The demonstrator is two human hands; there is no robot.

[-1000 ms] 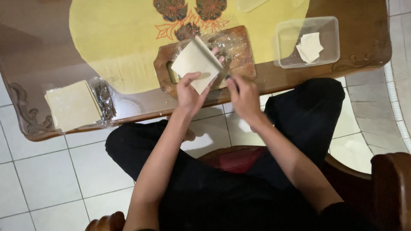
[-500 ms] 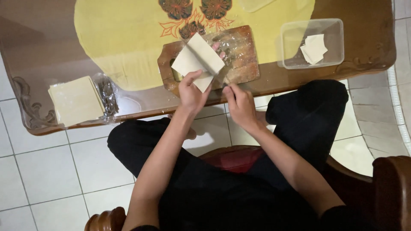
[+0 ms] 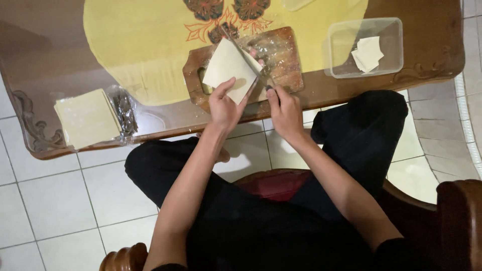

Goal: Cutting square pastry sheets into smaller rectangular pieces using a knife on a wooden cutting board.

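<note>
Compared with the view half a second ago, I note the right hand point(image 3: 285, 111) has moved up from the table's near edge to the wooden cutting board point(image 3: 288, 75), and the knife point(image 3: 246, 55) now lies diagonally across the pale square sheet point(image 3: 230, 70). The left hand point(image 3: 224, 106) remains at the sheet's lower edge.

Grip state: the left hand pinches the sheet between thumb and fingers and holds it tilted above the board. The right hand is closed around the knife's handle; the handle itself is almost wholly hidden inside the fist.

Count: two hands, one knife, one cutting board, one held sheet. One stack of square sheets point(image 3: 86, 118) lies at the left of the frame on the table point(image 3: 432, 65), just beside a crumpled clear wrapper point(image 3: 123, 110). One clear plastic container point(image 3: 365, 47) sits at the upper right, well apart from the board; it holds a few cut pieces point(image 3: 368, 52), and I cannot tell their exact number.

Limits of view: the yellow cloth point(image 3: 140, 45) and its dark floral print are cut off by the top edge. A glossy film covers the board, and what lies under it is hard to make out.
</note>
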